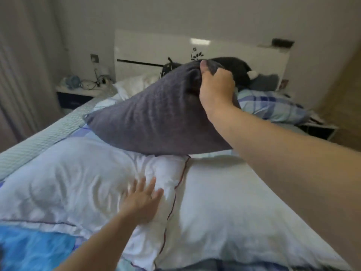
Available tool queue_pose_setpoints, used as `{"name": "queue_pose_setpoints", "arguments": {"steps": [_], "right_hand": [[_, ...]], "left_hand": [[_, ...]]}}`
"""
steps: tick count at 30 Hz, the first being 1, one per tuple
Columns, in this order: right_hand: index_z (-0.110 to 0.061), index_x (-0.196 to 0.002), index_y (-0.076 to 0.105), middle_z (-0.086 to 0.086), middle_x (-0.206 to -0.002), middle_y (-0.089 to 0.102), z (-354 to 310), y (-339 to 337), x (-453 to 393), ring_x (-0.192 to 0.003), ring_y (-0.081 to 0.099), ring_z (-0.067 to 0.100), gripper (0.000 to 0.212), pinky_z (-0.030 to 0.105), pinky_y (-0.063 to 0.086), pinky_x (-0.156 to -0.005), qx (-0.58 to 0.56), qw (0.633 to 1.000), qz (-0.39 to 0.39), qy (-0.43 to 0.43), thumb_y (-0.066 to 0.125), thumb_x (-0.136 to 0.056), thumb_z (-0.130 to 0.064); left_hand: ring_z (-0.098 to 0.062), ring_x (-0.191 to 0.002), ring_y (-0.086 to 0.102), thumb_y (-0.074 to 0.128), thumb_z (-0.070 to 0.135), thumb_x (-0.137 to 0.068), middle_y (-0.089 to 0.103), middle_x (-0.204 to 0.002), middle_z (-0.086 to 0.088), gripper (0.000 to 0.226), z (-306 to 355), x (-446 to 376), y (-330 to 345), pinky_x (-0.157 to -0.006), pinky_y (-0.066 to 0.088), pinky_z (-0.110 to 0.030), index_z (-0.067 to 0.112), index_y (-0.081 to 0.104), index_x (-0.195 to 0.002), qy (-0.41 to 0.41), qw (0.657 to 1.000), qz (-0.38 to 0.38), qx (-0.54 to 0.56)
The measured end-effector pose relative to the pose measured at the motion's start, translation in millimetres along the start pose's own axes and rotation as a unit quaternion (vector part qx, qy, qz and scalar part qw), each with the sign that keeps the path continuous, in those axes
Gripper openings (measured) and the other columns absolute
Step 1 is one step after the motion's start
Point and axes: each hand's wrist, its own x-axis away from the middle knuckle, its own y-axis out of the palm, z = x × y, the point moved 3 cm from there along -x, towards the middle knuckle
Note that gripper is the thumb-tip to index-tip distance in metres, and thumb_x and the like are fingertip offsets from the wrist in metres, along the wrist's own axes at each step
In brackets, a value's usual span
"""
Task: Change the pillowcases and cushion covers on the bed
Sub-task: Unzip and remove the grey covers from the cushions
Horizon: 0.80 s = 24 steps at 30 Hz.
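bed (45, 137): it carries everything here; its foot and right side are cut off by the frame, so I cannot tell what else lies on it.
white pillows (224, 202): two lie side by side in the foreground, one rumpled, one smooth. Whether these are bare inners or freshly covered is hard to make out.
grey cushion (156, 118): lifted at its top corner, its lower edge just touching the white pillows. Held by one corner only, it could slip or swing and knock into the things behind it.
black soft toy (234, 69): by the headboard (148, 47), mostly hidden behind the cushion; its shape is unclear.
plaid pillow (273, 106): far right, partly hidden by the right arm.
right hand (216, 89): fingers curled tight, gripping the cushion's corner fabric. If only the cover is pinched, the filling may sag.
left hand (144, 198): fingers spread flat on the rumpled pillow, holding nothing; blurred, so contact is likely but not certain.
bedside clutter (86, 83): cables and small items, too blurred to name.
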Motion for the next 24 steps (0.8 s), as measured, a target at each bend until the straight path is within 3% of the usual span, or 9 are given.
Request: {"name": "queue_pose_setpoints", "arguments": {"steps": [2, 4, 6, 9, 11, 14, 18, 21, 24], "right_hand": [[-0.007, -0.085, 0.066, 0.010, -0.093, 0.070, -30, -50, 29, -0.093, 0.063, 0.028, 0.046, 0.037, 0.048, -0.086, -0.039, 0.999, 0.005, -0.012, 0.052, -0.101, -0.048], [-0.006, -0.087, 0.068, 0.001, -0.084, 0.067, -48, -95, 78, -0.090, 0.063, 0.024, 0.041, 0.030, 0.045, -0.082, -0.090, 0.995, -0.009, -0.033, 0.056, -0.100, -0.044], [-0.012, -0.090, 0.069, -0.004, -0.085, 0.067, -51, -147, 143, -0.093, 0.064, 0.019, 0.031, 0.026, 0.045, -0.085, -0.139, 0.989, -0.009, -0.051, 0.059, -0.099, -0.040], [-0.022, -0.098, 0.066, -0.005, -0.099, 0.070, -35, -234, 258, -0.098, 0.066, 0.011, 0.016, 0.023, 0.049, -0.090, -0.186, 0.980, -0.020, -0.069, 0.060, -0.099, -0.037], [-0.015, -0.106, 0.068, -0.001, -0.101, 0.071, -8, -295, 338, -0.097, 0.065, 0.006, 0.026, 0.017, 0.048, -0.087, -0.161, 0.983, 0.007, -0.082, 0.062, -0.097, -0.038], [-0.003, -0.115, 0.066, 0.005, -0.103, 0.068, 46, -369, 440, -0.100, 0.063, 0.014, 0.035, 0.011, 0.045, -0.079, -0.112, 0.992, 0.062, -0.022, 0.061, -0.097, -0.032], [0.001, -0.125, 0.061, 0.020, -0.120, 0.066, 145, -405, 527, -0.114, 0.061, 0.036, 0.040, 0.032, 0.041, -0.084, -0.003, 0.984, 0.008, 0.180, 0.064, -0.097, -0.027], [-0.007, -0.133, 0.055, 0.012, -0.128, 0.064, 188, -406, 579, -0.119, 0.060, 0.032, 0.043, 0.038, 0.045, -0.096, -0.011, 0.969, -0.021, 0.248, 0.067, -0.096, -0.025], [-0.015, -0.129, 0.052, 0.004, -0.108, 0.068, 210, -410, 629, -0.095, 0.070, 0.027, 0.036, 0.051, 0.056, -0.088, -0.022, 0.955, -0.005, 0.294, 0.062, -0.098, -0.030]], "left_hand": [[-0.054, -0.137, 0.038, 0.036, 0.039, -0.103, 0.042, -0.154, -0.014, 0.045, 16, 33, -42, -0.108, 0.037, -0.066, 0.028, 0.036, -0.146, 0.040, 0.988, 0.083, 0.127], [-0.042, -0.118, 0.058, 0.050, 0.043, -0.101, 0.057, -0.138, -0.016, 0.056, 19, 77, -98, -0.099, 0.050, -0.051, 0.021, 0.038, -0.151, -0.065, 0.934, 0.159, 0.314], [-0.030, -0.103, 0.061, 0.053, 0.047, -0.100, 0.057, -0.129, -0.004, 0.060, 29, 134, -142, -0.086, 0.054, -0.044, 0.030, 0.032, -0.153, -0.109, 0.826, 0.145, 0.533], [-0.034, -0.118, 0.058, 0.052, 0.058, -0.097, 0.048, -0.138, -0.003, 0.059, 44, 241, -181, -0.085, 0.056, -0.058, 0.035, 0.037, -0.150, -0.003, 0.638, 0.108, 0.762], [-0.040, -0.115, 0.063, 0.052, 0.059, -0.097, 0.053, -0.136, -0.015, 0.059, 45, 313, -170, -0.083, 0.056, -0.061, 0.032, 0.038, -0.147, 0.040, 0.589, 0.101, 0.801], [-0.043, -0.102, 0.070, 0.059, 0.051, -0.096, 0.054, -0.132, -0.023, 0.069, 34, 405, -105, -0.078, 0.058, -0.060, 0.036, 0.025, -0.153, -0.043, 0.588, 0.089, 0.803], [-0.034, -0.092, 0.069, 0.057, 0.042, -0.099, 0.057, -0.124, -0.017, 0.051, 10, 499, 42, -0.074, 0.057, -0.047, 0.018, 0.045, -0.142, -0.213, 0.665, 0.011, 0.715], [-0.026, -0.079, 0.061, 0.053, 0.023, -0.104, 0.061, -0.107, -0.010, 0.010, 5, 540, 112, -0.071, 0.053, -0.035, 0.023, 0.055, -0.114, -0.198, 0.717, 0.059, 0.666], [-0.019, -0.082, 0.057, 0.055, 0.004, -0.100, 0.065, -0.104, -0.007, 0.034, -7, 561, 156, -0.075, 0.053, -0.032, 0.025, 0.053, -0.126, -0.165, 0.763, 0.112, 0.615]]}}
